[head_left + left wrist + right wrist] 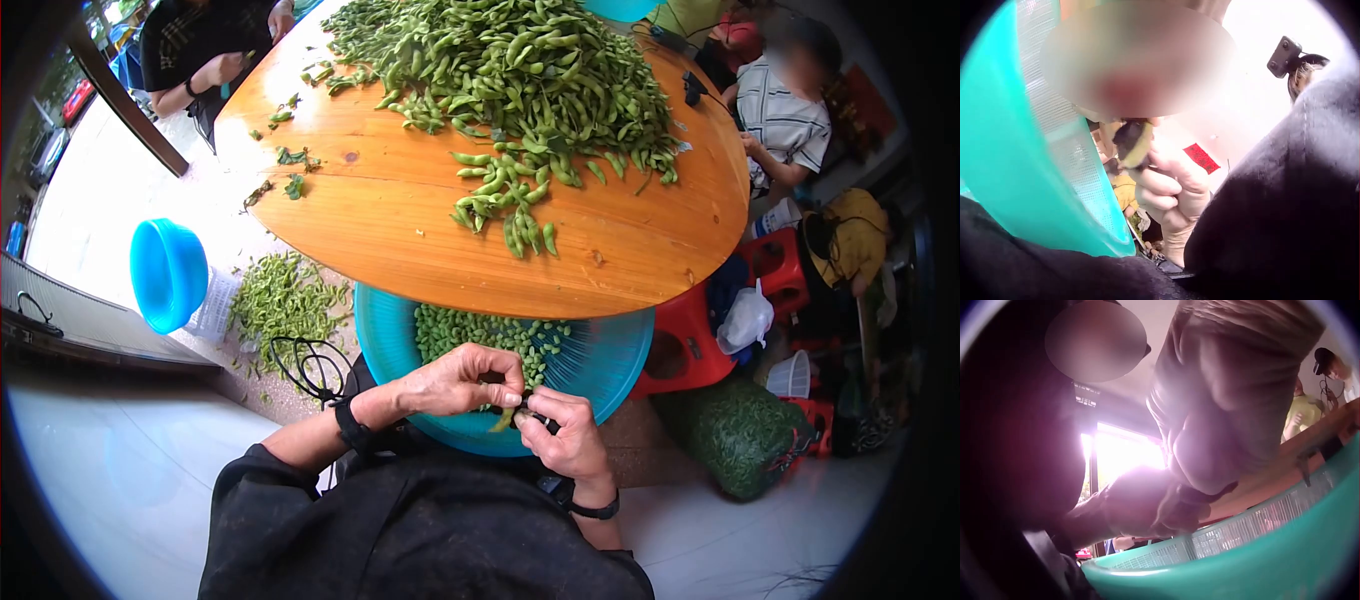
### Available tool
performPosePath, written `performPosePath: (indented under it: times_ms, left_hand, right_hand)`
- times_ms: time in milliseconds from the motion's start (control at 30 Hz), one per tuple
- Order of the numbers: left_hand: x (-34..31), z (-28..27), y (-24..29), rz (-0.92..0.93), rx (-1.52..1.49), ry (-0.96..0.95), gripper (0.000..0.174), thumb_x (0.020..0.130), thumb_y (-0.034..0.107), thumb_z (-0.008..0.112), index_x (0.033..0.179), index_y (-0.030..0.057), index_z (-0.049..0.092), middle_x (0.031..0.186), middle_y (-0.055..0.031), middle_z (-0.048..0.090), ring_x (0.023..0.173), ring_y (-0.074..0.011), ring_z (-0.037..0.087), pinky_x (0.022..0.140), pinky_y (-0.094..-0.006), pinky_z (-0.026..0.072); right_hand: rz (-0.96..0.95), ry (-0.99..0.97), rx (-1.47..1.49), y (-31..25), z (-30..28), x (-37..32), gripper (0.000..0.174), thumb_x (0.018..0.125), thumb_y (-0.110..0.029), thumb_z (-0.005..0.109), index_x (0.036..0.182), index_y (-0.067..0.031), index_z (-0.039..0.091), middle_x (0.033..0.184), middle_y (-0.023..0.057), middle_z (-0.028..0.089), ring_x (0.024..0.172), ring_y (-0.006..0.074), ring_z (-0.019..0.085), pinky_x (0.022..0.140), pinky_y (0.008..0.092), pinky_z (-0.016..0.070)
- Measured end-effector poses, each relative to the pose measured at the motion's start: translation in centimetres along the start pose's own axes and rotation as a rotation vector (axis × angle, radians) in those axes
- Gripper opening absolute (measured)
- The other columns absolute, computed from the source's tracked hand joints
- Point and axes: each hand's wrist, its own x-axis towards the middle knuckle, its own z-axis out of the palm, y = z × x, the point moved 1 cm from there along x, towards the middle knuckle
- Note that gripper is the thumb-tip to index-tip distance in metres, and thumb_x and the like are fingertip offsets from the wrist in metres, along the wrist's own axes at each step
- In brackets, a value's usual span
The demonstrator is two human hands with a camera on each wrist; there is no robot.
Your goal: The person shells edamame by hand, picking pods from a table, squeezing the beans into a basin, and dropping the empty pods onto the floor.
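Observation:
Over a blue-green basin (615, 365), both hands meet at the fingertips on one edamame pod (503, 420). My left hand (455, 382) pinches it between thumb and curled fingers. The right hand (572, 440) grips it from the other side, with black covers on its fingertips. In the left wrist view the yellow-green pod (1142, 145) lies against a dark fingertip cover. Shelled green beans (450, 335) lie in the basin below. The right wrist view has both hands above the basin's rim (1166, 578), the pod hidden there.
A large heap of edamame pods (530, 80) covers the far part of the wooden table (370, 220), with a smaller cluster (500, 195) nearer. Empty pods (285, 305) litter the floor at left by a blue tub (165, 275). Red stools (685, 345) and a green sack (735, 440) stand right.

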Motion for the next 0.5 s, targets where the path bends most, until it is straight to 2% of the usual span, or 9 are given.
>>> performPosePath:
  times_ms: [33, 100, 200, 267, 300, 333, 400, 433, 500]
  left_hand:
    - [-0.1, 0.0, 0.2, -0.008, -0.079, -0.042, 0.016, 0.093, 0.013, 0.067, 0.084, 0.0023, 0.060, 0.083, 0.0002, 0.053, 0.082, -0.0103, 0.050, 0.076, -0.0278, 0.0412]
    - [-0.1, -0.2, -0.2, -0.010, -0.126, -0.073, 0.016, 0.093, 0.013, 0.067, 0.083, 0.0023, 0.060, 0.083, 0.0003, 0.053, 0.082, -0.0106, 0.050, 0.076, -0.0278, 0.0412]
    - [-0.1, -0.3, -1.1, -0.005, -0.213, -0.103, 0.014, 0.093, 0.014, 0.067, 0.087, 0.0032, 0.060, 0.084, 0.0012, 0.053, 0.083, -0.0087, 0.050, 0.074, -0.0261, 0.0410]
    - [-0.1, 0.1, -0.6, -0.161, -0.272, 0.052, 0.016, 0.090, 0.014, 0.071, 0.094, 0.0044, 0.059, 0.087, 0.0024, 0.055, 0.083, -0.0058, 0.050, 0.070, -0.0231, 0.0410]
    - [0.3, 0.5, -0.8, -0.030, -0.254, 0.092, 0.026, 0.086, 0.017, 0.077, 0.099, 0.0048, 0.058, 0.085, 0.0041, 0.057, 0.079, -0.0036, 0.051, 0.065, -0.0211, 0.0419]
    - [0.2, 0.7, -0.8, -0.030, -0.253, 0.092, 0.026, 0.086, 0.017, 0.077, 0.099, 0.0048, 0.058, 0.085, 0.0041, 0.057, 0.079, -0.0036, 0.051, 0.065, -0.0211, 0.0419]
    - [0.0, 1.1, -0.2, -0.054, 0.092, 0.223, 0.028, 0.086, 0.023, 0.078, 0.089, 0.0032, 0.058, 0.073, 0.0031, 0.058, 0.068, -0.0044, 0.051, 0.059, -0.0236, 0.0431]
    - [-0.1, 1.1, -0.1, -0.066, 0.139, 0.248, 0.029, 0.086, 0.024, 0.077, 0.090, 0.0017, 0.060, 0.072, -0.0009, 0.062, 0.070, -0.0049, 0.056, 0.059, -0.0247, 0.0459]
    - [-0.2, 0.8, 0.3, -0.062, 0.242, 0.225, 0.028, 0.086, 0.023, 0.077, 0.094, 0.0009, 0.062, 0.075, -0.0007, 0.064, 0.071, -0.0050, 0.057, 0.061, -0.0235, 0.0471]
  right_hand:
    - [0.000, 0.000, 0.000, 0.1, -0.1, 0.0, 0.010, 0.085, -0.002, 0.064, 0.080, 0.0042, 0.058, 0.068, 0.0090, 0.054, 0.057, 0.0205, 0.054, 0.053, 0.0332, 0.0432]
    - [0.189, -0.125, 0.359, 0.4, -0.2, 0.1, 0.011, 0.089, -0.003, 0.062, 0.082, 0.0040, 0.059, 0.067, 0.0036, 0.055, 0.053, 0.0104, 0.051, 0.048, 0.0280, 0.0406]
    - [0.314, -0.140, 0.494, 1.1, -0.4, 0.1, 0.012, 0.091, -0.003, 0.060, 0.082, 0.0038, 0.059, 0.070, 0.0013, 0.056, 0.051, 0.0074, 0.050, 0.045, 0.0251, 0.0392]
    - [0.262, -0.055, 0.362, 0.8, -0.2, 0.5, 0.011, 0.090, -0.003, 0.060, 0.081, 0.0037, 0.058, 0.070, 0.0025, 0.056, 0.052, 0.0085, 0.051, 0.046, 0.0258, 0.0398]
    - [0.210, 0.030, 0.231, 0.7, -0.2, 0.6, 0.011, 0.090, -0.002, 0.060, 0.081, 0.0037, 0.057, 0.070, 0.0036, 0.056, 0.052, 0.0096, 0.052, 0.047, 0.0265, 0.0405]
    - [0.209, 0.030, 0.232, 1.0, 0.0, 0.7, 0.011, 0.090, -0.002, 0.060, 0.081, 0.0037, 0.057, 0.070, 0.0036, 0.056, 0.052, 0.0096, 0.052, 0.047, 0.0265, 0.0405]
    - [0.018, 0.088, 0.038, 1.5, 0.1, 0.8, 0.009, 0.092, -0.002, 0.060, 0.086, 0.0047, 0.061, 0.069, 0.0004, 0.052, 0.053, 0.0051, 0.051, 0.045, 0.0227, 0.0375]
    - [0.018, 0.088, 0.039, 1.5, 0.2, 0.8, 0.009, 0.092, -0.002, 0.060, 0.086, 0.0047, 0.061, 0.069, 0.0004, 0.052, 0.053, 0.0051, 0.051, 0.045, 0.0227, 0.0375]
    - [0.025, 0.110, 0.012, 1.5, 0.2, 0.7, 0.009, 0.092, -0.003, 0.060, 0.087, 0.0045, 0.061, 0.068, 0.0008, 0.051, 0.053, 0.0053, 0.051, 0.045, 0.0225, 0.0380]
